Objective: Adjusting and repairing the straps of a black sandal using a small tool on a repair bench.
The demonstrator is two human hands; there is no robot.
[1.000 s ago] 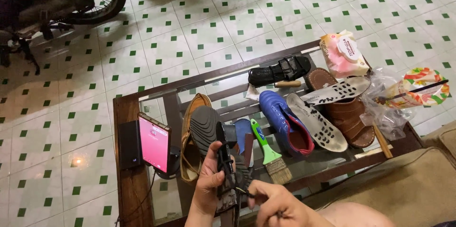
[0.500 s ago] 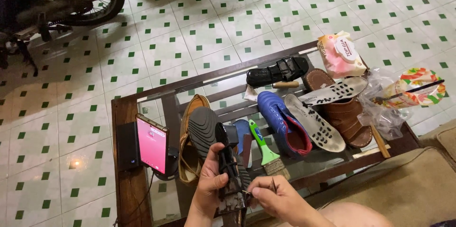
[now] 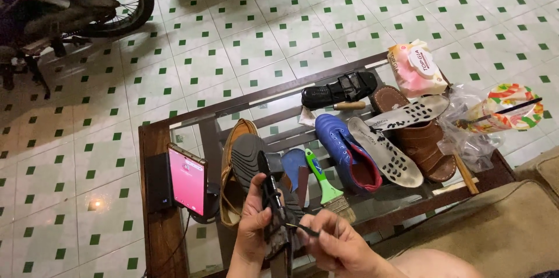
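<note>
Glass table [image 3: 152,156], wood frame. Phone [image 3: 187,179] at left, lit pink, power bank [image 3: 158,182] beside it. Green brush [image 3: 326,186] near middle, blue shoe [image 3: 348,151] with insole [image 3: 385,151] right of it. Brown sandal [image 3: 425,150], tissue pack [image 3: 416,68] far right. Motorbike [image 3: 70,4] far left.

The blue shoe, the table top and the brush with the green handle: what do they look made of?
The blue shoe looks like smooth synthetic or coated leather, given its even sheen; I cannot tell which. The table has a dark wooden frame with visible grain and a clear glass top, since the floor tiles show through it. The brush appears to have a glossy plastic handle and pale bristles, natural or synthetic.
</note>
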